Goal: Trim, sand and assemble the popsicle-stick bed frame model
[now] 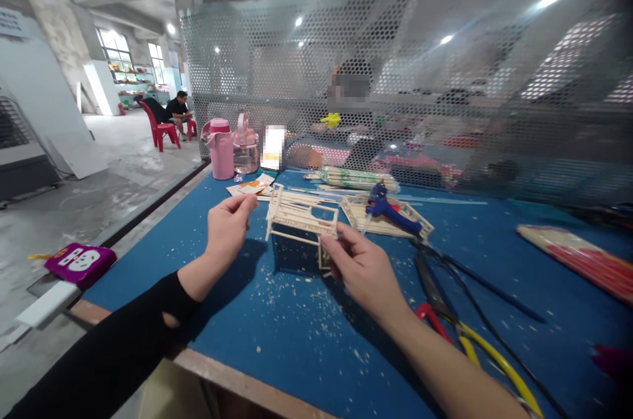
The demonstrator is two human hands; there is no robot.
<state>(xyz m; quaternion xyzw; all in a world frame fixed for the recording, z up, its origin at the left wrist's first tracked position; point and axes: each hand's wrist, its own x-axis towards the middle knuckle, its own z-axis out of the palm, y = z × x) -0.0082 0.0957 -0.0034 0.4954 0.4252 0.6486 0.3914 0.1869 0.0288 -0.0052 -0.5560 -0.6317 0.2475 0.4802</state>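
Note:
In my right hand (357, 262) is a small frame built of thin wooden sticks (301, 224), gripped at its right end between thumb and fingers. It is tilted above the blue tabletop. Just left of the frame, apart from it, my left hand (230, 224) is closed in a pinch; what its fingertips hold, if anything, is too small to make out. Behind the frame lie loose wooden sticks (316, 195). A blue hot glue gun (390, 209) rests on another stick-built piece (357, 216) to the right. Pale wood scraps are scattered below my hands.
Pliers with yellow and red handles (467, 340) and a black cable lie at right, near bagged red sticks (583, 260). A pink flask (221, 152), a clear jug (246, 150) and a lit phone (271, 147) stand before a perforated metal screen (277, 69). A purple power strip (82, 264) is at left.

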